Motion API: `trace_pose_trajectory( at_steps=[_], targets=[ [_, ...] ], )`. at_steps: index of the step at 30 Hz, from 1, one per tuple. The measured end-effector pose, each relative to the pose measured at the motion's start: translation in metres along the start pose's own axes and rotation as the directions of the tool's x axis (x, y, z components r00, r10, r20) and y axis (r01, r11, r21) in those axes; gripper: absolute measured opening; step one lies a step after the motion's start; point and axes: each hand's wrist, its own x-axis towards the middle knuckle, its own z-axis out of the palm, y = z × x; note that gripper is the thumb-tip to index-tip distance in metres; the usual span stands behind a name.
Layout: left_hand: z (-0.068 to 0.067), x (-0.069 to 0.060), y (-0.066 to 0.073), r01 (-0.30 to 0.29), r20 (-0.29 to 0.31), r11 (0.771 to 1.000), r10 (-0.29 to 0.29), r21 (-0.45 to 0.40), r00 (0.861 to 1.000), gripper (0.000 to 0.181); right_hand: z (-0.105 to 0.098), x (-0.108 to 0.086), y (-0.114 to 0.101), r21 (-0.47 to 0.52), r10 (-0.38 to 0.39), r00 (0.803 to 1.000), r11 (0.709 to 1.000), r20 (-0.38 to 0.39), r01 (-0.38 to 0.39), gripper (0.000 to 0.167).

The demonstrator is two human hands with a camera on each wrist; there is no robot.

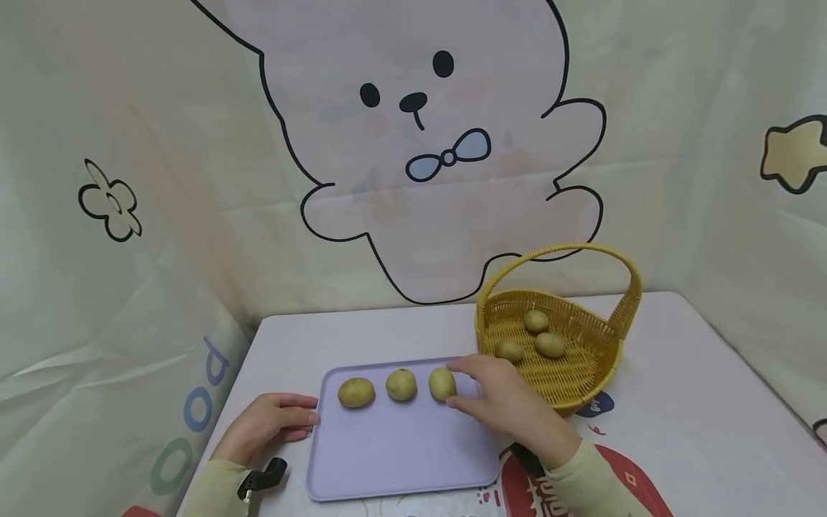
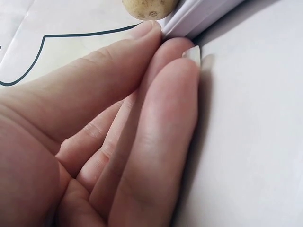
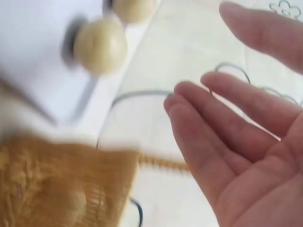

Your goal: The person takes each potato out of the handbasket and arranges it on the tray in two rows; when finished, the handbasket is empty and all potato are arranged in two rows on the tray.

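At the lavender tray's (image 1: pixel 400 459) left edge, my left hand (image 1: pixel 274 424) grips the rim with thumb and fingertips. A small potato (image 2: pixel 149 7) shows just past the thumb in the left wrist view. On the tray lie three potatoes in a row: left (image 1: pixel 356 393), middle (image 1: pixel 401 385) and right (image 1: pixel 442 384). My right hand (image 1: pixel 504 398) hovers by the right potato, thumb and forefinger spread beside it. Nothing is in its palm in the right wrist view, where a potato (image 3: pixel 100 46) appears apart from the fingers.
Behind my right hand stands a yellow wicker basket (image 1: pixel 581 384) with a tall handle, holding three potatoes (image 1: pixel 550 345). The white table (image 1: pixel 685 402) has red printing at its front. A cloth backdrop (image 1: pixel 258 273) with a cartoon bear rises behind it.
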Motion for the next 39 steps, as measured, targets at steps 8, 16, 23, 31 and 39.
trace_pose_trajectory(
  at_steps=[8, 16, 23, 31, 39],
  targets=[
    [-0.001, -0.001, 0.002, 0.000, 0.008, 1.000, 0.000, 0.003, 1.000, 0.054, -0.070, -0.007, 0.043, -0.025, 0.033, 0.999, 0.999, 0.003, -0.033, 0.042],
    [-0.004, -0.002, -0.002, -0.009, 0.025, 1.000, 0.009, -0.001, 1.000, 0.051, -0.092, 0.018, 0.091, -0.015, 0.143, 0.984, 0.990, 0.106, -0.142, 0.044],
    [-0.002, -0.002, 0.000, -0.016, 0.021, 1.000, 0.016, -0.011, 1.000, 0.052, -0.082, 0.042, 0.118, 0.034, 0.210, 0.951, 0.974, 0.228, -0.223, 0.045],
    [-0.001, -0.001, -0.002, -0.002, 0.016, 0.999, 0.003, -0.033, 1.000, 0.050, -0.070, 0.050, 0.132, 0.054, 0.245, 0.927, 0.961, 0.284, -0.271, 0.047],
    [-0.002, 0.000, -0.001, -0.023, 0.019, 0.999, 0.023, -0.032, 1.000, 0.052, -0.061, 0.057, 0.138, 0.052, 0.217, 0.929, 0.969, 0.300, -0.243, 0.049]
  ],
)
